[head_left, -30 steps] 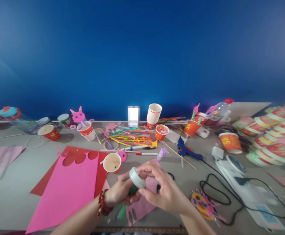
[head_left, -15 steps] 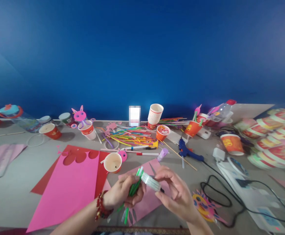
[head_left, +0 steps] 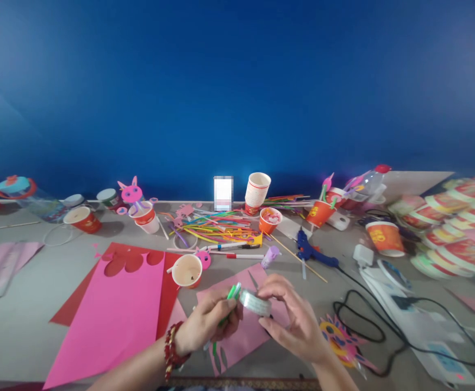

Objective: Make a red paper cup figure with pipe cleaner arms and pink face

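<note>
My left hand (head_left: 217, 314), with a red bead bracelet at its wrist, is closed around a small bundle of green straw-like sticks (head_left: 233, 291). Their upper ends poke out above the thumb, and other ends show below the fist. Between the thumb and fingers of my right hand (head_left: 290, 317) is a roll of clear tape (head_left: 256, 303), its left end close to the bundle. Whether a strip of tape joins the two cannot be made out. Under both hands lies a pink paper sheet (head_left: 245, 342) with cut-out slits.
Pink card (head_left: 127, 309) lies over red card on the left. A paper cup (head_left: 187, 271) stands just beyond my left hand. Coloured sticks (head_left: 217, 228) spread behind it. To the right are a blue glue gun (head_left: 313, 252), its black cord, and a white power strip (head_left: 417, 331).
The tape roll has turned to lie more level, and the green bundle has tilted in my left hand. Both hands stay close together over the pink sheet.
</note>
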The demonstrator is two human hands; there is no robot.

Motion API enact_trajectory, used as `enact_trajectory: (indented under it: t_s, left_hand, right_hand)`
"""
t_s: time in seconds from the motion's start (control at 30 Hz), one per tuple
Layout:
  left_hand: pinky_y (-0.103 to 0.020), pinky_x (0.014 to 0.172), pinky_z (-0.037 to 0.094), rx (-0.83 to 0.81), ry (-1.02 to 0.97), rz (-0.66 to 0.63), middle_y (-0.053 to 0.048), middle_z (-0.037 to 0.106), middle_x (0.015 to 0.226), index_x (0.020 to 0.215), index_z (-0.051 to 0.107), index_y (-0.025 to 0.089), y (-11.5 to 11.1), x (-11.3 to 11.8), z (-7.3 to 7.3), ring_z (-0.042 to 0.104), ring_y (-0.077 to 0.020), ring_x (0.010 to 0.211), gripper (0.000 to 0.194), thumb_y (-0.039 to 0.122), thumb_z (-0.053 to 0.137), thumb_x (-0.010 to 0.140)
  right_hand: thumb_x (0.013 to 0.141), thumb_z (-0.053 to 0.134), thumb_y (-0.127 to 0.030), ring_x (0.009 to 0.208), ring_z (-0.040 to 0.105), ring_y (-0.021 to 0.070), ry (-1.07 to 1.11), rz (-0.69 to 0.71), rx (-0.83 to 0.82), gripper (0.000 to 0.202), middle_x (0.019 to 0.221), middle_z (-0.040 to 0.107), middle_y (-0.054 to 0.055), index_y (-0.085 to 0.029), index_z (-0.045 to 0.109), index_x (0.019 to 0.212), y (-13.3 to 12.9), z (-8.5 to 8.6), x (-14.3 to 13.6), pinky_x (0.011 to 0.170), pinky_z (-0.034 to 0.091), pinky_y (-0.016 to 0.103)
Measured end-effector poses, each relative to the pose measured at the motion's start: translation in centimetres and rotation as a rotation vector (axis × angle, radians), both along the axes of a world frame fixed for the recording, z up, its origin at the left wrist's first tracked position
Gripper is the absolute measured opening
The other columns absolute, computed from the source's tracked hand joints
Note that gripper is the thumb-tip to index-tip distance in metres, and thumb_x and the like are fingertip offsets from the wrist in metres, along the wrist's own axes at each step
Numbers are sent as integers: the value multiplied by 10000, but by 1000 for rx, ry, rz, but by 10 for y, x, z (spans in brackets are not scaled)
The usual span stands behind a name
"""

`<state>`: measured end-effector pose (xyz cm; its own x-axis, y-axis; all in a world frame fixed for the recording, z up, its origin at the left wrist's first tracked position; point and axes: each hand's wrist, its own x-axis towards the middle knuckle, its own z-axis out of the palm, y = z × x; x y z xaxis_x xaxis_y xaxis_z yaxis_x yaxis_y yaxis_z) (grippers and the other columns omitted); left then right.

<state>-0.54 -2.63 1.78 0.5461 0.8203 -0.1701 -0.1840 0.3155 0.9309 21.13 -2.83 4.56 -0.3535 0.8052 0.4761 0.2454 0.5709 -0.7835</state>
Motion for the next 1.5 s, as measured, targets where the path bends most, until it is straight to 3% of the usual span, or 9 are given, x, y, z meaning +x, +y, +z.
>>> enact_trajectory:
  t_s: [0.23,0.37,0.5,0.63,0.8,1.1,1.23,1.33,1.5]
  left_hand:
    - [-181,320,172,7,82,74,58,446,424,737,569,151,-1,5,-2,274,-43,304,526,634,472,922]
    - [-187,355,219,133,173,157,45,457,452,711,542,161,-4,4,1,315,-51,334,537,626,417,949]
    - [-178,382,256,284,279,193,35,498,547,765,520,172,-4,1,-1,377,-51,378,463,547,378,997]
    - [-174,346,240,234,230,215,56,533,614,914,458,208,-1,3,-4,418,-57,342,312,485,359,1020]
    - [-229,652,465,270,117,342,7,580,758,895,543,186,4,5,3,583,-120,664,237,411,533,971]
    - [-257,723,473,-77,-121,399,7,607,734,808,611,174,9,4,8,559,-139,718,219,365,709,851]
    - [-312,791,530,-188,-195,381,-42,661,1022,834,638,186,9,3,12,617,-191,917,191,342,747,816]
    - [-349,842,545,-235,-229,315,-54,593,1271,816,637,189,9,0,15,596,-226,1063,167,315,745,819]
    - [-362,850,551,-249,-177,221,-57,555,1345,828,642,186,10,-6,11,609,-209,1034,153,305,738,837]
  right_hand:
    - [852,650,-191,835,600,216,-81,-13,92,204,881,623,48,-240,607,1046,2,3,-4,706,511,311]
    - [818,669,-137,831,606,228,-167,-37,180,230,816,638,40,-236,600,1013,4,5,-7,734,522,339]
    - [820,658,-139,814,609,232,-211,-95,205,199,819,637,50,-231,602,988,6,4,-5,712,525,344]
    - [833,668,-161,821,608,234,-218,-93,217,192,828,641,54,-230,596,998,7,2,-6,726,522,352]
    - [867,650,-185,810,602,230,-224,-102,183,151,831,665,47,-234,588,996,8,-2,-8,720,509,347]
    - [925,605,-229,837,610,229,-229,-109,92,80,862,675,58,-228,620,1003,10,-7,-9,720,510,335]
    - [937,599,-235,862,620,229,-205,-106,76,68,882,685,60,-235,629,998,11,-8,-9,740,521,333]
    - [934,608,-243,880,636,231,-160,-122,75,76,886,693,61,-235,640,1002,12,-11,-8,752,536,329]
    - [915,645,-214,952,663,234,-109,-85,85,113,971,736,59,-243,650,1025,11,-21,-2,876,529,368]
